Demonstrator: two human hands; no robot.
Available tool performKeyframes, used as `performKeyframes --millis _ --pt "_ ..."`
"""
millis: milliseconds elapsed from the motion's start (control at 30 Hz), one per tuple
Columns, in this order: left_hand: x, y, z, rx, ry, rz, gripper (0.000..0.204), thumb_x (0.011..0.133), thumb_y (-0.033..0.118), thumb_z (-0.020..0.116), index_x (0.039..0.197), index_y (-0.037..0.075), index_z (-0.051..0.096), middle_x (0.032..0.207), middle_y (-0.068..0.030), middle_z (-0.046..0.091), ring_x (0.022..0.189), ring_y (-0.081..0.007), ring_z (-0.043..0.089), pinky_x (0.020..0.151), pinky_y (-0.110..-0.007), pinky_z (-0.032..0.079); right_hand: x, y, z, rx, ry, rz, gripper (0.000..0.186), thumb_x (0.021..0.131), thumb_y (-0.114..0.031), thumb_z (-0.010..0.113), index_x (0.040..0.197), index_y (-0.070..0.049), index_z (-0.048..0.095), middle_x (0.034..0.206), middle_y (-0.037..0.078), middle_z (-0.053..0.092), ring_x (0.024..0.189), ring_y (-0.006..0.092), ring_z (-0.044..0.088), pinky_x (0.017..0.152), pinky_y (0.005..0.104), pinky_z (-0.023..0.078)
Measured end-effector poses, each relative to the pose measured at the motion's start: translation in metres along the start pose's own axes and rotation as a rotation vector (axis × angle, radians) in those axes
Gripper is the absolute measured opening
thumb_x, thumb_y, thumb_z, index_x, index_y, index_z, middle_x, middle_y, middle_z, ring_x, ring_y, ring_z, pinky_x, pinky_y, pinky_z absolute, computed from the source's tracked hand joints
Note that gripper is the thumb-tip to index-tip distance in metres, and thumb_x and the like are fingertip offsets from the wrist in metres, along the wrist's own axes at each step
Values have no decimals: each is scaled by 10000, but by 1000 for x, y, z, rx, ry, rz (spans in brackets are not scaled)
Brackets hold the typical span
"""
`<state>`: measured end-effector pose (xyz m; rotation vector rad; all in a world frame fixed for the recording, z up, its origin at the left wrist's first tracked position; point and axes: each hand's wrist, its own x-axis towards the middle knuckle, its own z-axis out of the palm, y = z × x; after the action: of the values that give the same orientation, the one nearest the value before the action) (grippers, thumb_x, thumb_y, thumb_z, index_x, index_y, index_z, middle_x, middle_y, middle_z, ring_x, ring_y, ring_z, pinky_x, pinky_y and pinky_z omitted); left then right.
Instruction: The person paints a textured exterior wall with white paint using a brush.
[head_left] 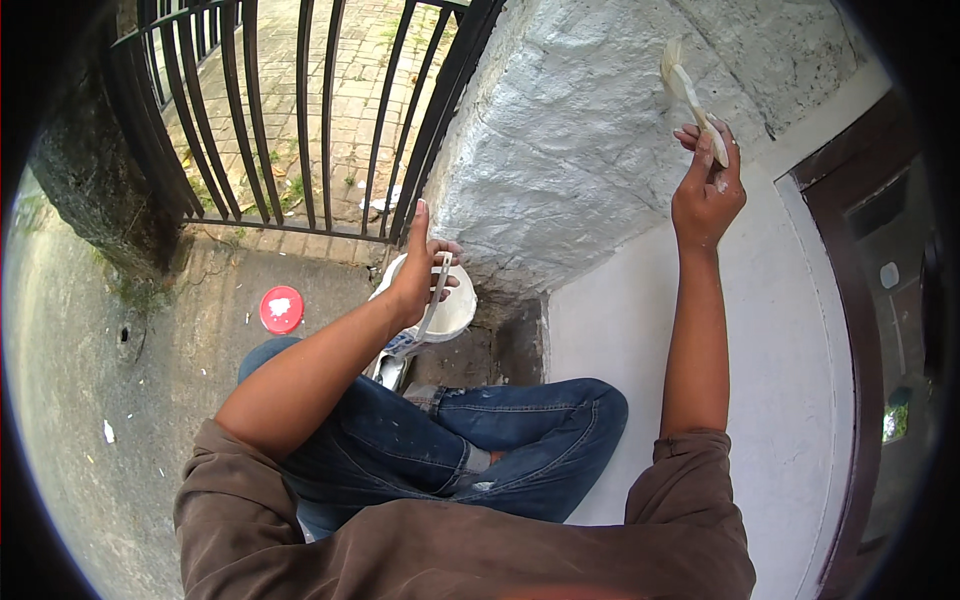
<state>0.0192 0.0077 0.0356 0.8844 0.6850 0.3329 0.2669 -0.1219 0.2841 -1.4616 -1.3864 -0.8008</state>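
My right hand (708,195) is raised at the upper right, fingers closed round the white handle of a paintbrush (690,95). The brush's pale bristles point up at the rough, white-painted wall (570,120); whether they touch it I cannot tell. Lower and to the left, my left hand (425,275) has its thumb stretched up. Its fingers hook round the thin handle (434,303) of a white bucket (461,318). The bucket hangs or stands just beyond that hand, partly hidden by it, with whitish paint inside.
A red lid (281,310) with a white paint splash lies on the concrete ground to the left. Behind it stands a black metal gate (318,120). My crossed legs in jeans (530,425) are below the bucket. A smooth white wall (610,350) and a dark brown frame (850,240) lie to the right.
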Motion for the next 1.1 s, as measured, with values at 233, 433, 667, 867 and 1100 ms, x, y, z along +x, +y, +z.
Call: performKeyframes --millis 233,433,667,867,1100 --pt "2 1 1 8 -21 -1 1153 739 1049 165 1187 79 599 1106 -65 525 843 -201 512 754 -335 367 0 -3 -2 64 39 -1 279 1076 -102 532 1297 57 595 1016 182 754 945 238 757 871 358 593" --pt "1 -7 5 34 -24 -26 1164 721 1060 168 1170 81 608 1096 -57 529 833 -179 514 768 -333 360 -8 12 -2 171 102 6 276 1083 -81 506 1300 76 570 1041 196 743 936 238 747 877 364 593" --pt "1 -9 5 -7 -9 -43 1132 730 1054 178 1158 98 609 1069 -51 531 840 -189 512 780 -344 358 -5 7 4 165 80 30 287 1085 -87 504 1309 84 557 1068 210 730 946 246 742 889 368 593" --pt "0 -4 5 13 -45 -35 1137 749 1042 162 1200 93 597 1067 -53 535 847 -188 518 779 -345 370 -9 7 4 161 62 21 285 1080 -71 513 1315 80 564 1055 211 737 967 239 747 906 366 589" --pt "6 -4 10 23 -41 -30 1156 748 1042 145 1214 85 596 1065 -41 543 861 -173 517 788 -335 381 -1 20 5 222 133 -22 277 1074 -67 527 1309 71 574 1041 194 743 941 235 749 881 351 582"
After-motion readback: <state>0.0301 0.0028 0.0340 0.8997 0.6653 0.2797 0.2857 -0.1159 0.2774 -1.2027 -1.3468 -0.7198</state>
